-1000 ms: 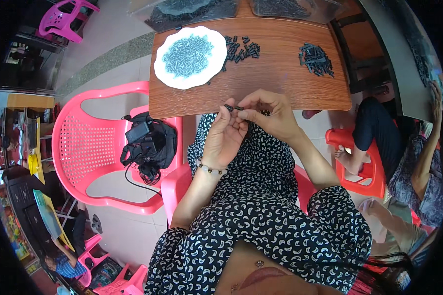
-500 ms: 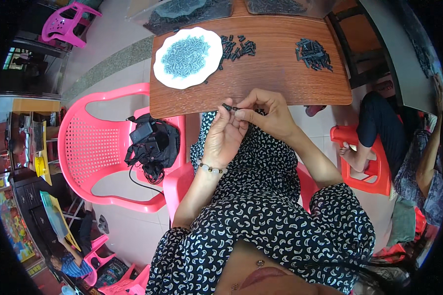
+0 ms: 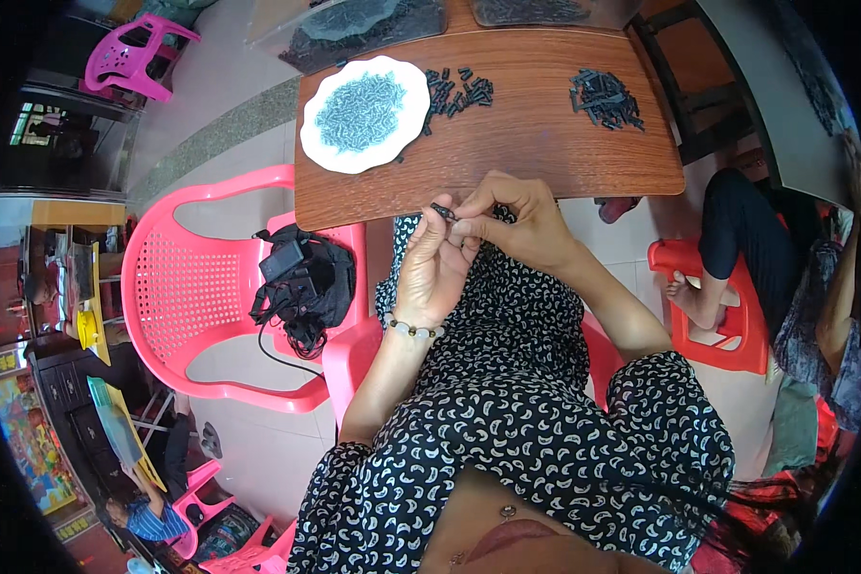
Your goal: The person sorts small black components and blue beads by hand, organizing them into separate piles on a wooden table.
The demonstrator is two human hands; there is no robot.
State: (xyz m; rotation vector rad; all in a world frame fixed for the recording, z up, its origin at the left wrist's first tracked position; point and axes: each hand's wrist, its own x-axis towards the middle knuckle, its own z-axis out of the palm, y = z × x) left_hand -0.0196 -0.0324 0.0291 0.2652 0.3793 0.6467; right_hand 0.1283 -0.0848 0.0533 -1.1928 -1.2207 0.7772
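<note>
Just off the table's front edge, my left hand [image 3: 433,273] pinches a small black plastic part [image 3: 441,210] between thumb and fingertips. My right hand [image 3: 521,225] meets it from the right, thumb and forefinger pressed together at the part's end; whatever lies between them is too small to make out. Beyond my hands stands a white scalloped plate [image 3: 418,105] heaped with small grey metal pieces [image 3: 359,113], perhaps screws. Loose black parts [image 3: 461,93] lie beside the plate, and a separate pile of black parts [image 3: 606,100] sits at the table's right.
Clear plastic bins [image 3: 368,33] of dark parts stand at the wooden table's [image 3: 526,143] far edge. Left of me is a pink chair [image 3: 177,277] with a black bag and cables [image 3: 306,282] on it. A person's bare foot [image 3: 684,292] rests by a red stool [image 3: 751,325] at right.
The right fingertips have come slightly closer to the left ones, covering more of the black part's right end. The whole view has shifted a little.
</note>
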